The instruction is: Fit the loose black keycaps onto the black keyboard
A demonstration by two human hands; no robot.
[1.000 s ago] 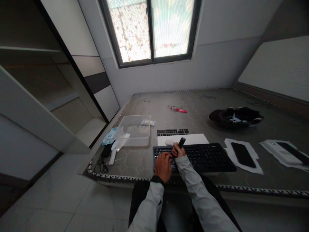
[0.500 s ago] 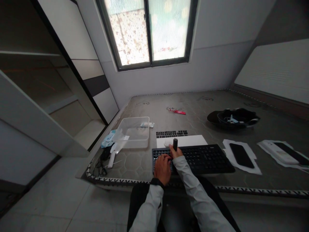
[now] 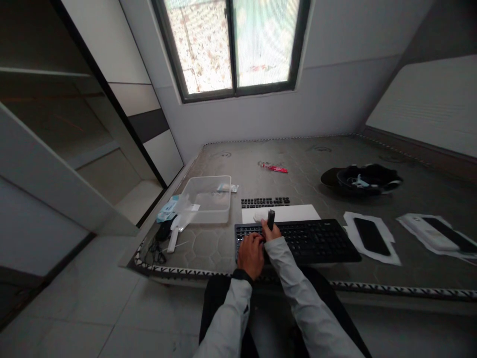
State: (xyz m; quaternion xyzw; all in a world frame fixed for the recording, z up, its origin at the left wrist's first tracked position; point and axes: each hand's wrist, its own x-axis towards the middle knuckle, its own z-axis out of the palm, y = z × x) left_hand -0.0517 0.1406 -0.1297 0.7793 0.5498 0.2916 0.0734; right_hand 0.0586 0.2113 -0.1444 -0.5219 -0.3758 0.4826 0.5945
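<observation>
A black keyboard point(image 3: 316, 241) lies in front of me, with part of its left side showing bare spots where keys are off. My left hand point(image 3: 251, 254) rests on that left part, palm down, its fingers bent but apart and touching the keyboard. Beside it, my right hand point(image 3: 271, 232) is closed around an upright black cylindrical handle point(image 3: 271, 219); its lower end is hidden by my hands. Crumpled white tissue point(image 3: 260, 217) lies just behind the right hand, on a white sheet point(image 3: 294, 214). Rows of loose black keycaps point(image 3: 264, 202) are laid out behind the sheet.
A clear plastic box point(image 3: 208, 216) stands to the left, near a blue packet point(image 3: 168, 208), a white-handled tool point(image 3: 172, 241) and black cables point(image 3: 155, 253). At right are a black cap point(image 3: 361, 178) and a phone point(image 3: 370, 236) on white paper. A red packet point(image 3: 278, 169) lies farther back.
The view has tilted slightly, so everything sits a little higher in the picture. Both hands stay at the same part of the keyboard, with the handle still in my right hand.
</observation>
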